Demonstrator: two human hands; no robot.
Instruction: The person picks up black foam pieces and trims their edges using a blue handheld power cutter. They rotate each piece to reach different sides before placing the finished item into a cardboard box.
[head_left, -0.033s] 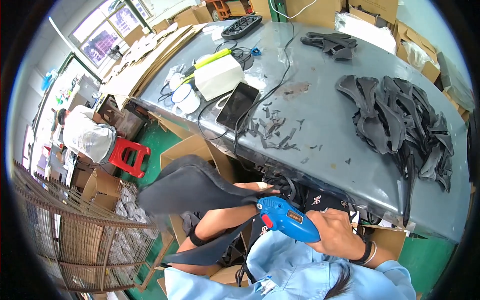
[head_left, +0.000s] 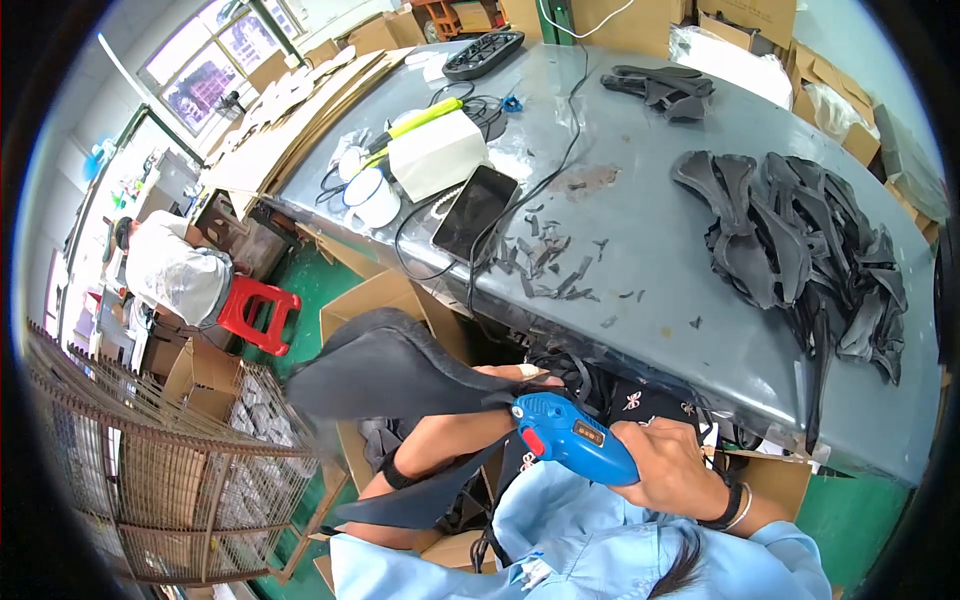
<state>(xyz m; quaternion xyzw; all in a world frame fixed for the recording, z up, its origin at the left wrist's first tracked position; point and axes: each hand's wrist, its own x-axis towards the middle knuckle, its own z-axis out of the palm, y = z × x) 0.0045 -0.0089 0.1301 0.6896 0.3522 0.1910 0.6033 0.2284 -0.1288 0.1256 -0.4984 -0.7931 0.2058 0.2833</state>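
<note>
My right hand (head_left: pixel 675 468) grips a blue cordless hand-held power tool (head_left: pixel 572 438) with a red button and a small display. The tool's tip meets the narrow end of a black moulded saddle-shaped cover (head_left: pixel 400 370), which spreads out wide to the left. My left hand (head_left: pixel 522 374) is closed on the cover near that narrow end, most of it hidden behind the material. A pointed black flap (head_left: pixel 425 500) hangs below, across my left forearm. What the tool's tip does at the edge cannot be made out.
On the grey table (head_left: pixel 620 250) lie dark scraps (head_left: pixel 545 265), a phone (head_left: pixel 475 212), a mug (head_left: pixel 372 198), a white box (head_left: pixel 437 152) and a pile of black covers (head_left: pixel 790 230). A wire cage (head_left: pixel 170 470) stands left; a person (head_left: pixel 180 265) sits beyond it.
The wide part of the black cover has shifted slightly to the right, and the flap below has moved a little. Both hands and the tool are nearly where they were.
</note>
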